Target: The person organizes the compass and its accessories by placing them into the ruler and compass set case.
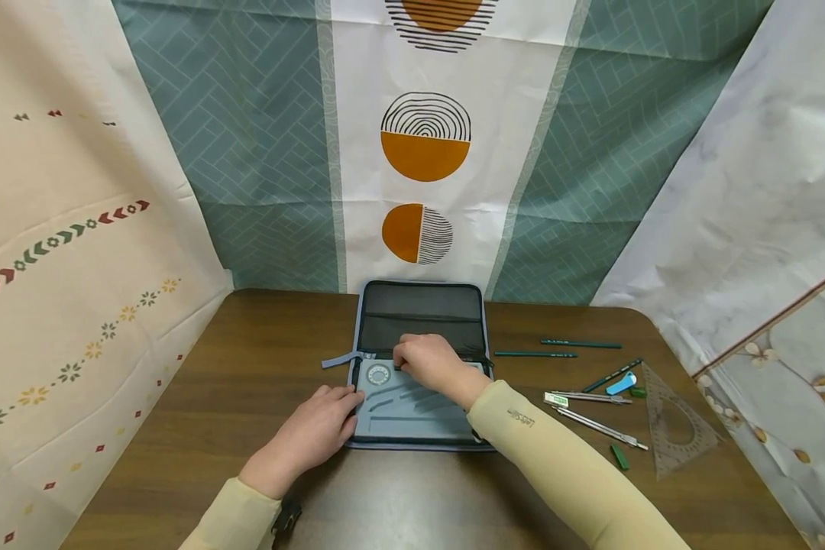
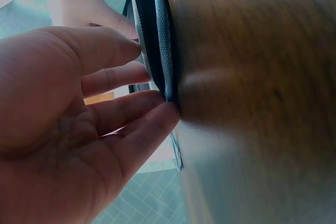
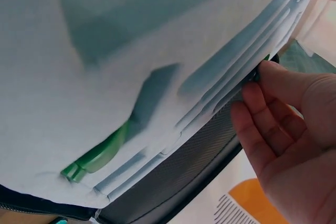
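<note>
A zip case lies unfolded on the table, its light blue-grey insert cut with slots. A round dial-like piece sits in its far left corner. My left hand rests with extended fingers against the left edge, fingertips at the zipper. At the insert's far side, my right hand pinches a small dark green piece between thumb and fingers; its kind I cannot tell, as the fingers cover most of it. In the right wrist view, a green plastic piece sits in another slot.
Right of the case lie dark green pencils, metal compasses, a white-and-green eraser, a blue-and-white piece, small green pieces and a clear set square. The mesh-lined lid lies folded back towards the curtain.
</note>
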